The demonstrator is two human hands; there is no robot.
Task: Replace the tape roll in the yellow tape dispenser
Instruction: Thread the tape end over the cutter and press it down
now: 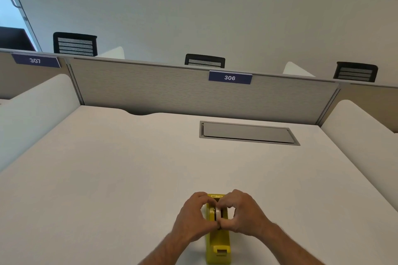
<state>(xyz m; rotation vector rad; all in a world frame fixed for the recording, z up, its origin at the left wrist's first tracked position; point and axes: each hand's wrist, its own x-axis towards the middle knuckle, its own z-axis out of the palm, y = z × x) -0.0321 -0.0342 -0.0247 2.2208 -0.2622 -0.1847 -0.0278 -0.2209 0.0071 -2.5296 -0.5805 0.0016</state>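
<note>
Lying lengthwise, yellow tape dispenser [218, 243] points its cutter end toward the person

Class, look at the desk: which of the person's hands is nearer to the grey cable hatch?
Right. The right hand lies nearly straight below the hatch, while the left hand sits further left, across the dispenser.
</note>
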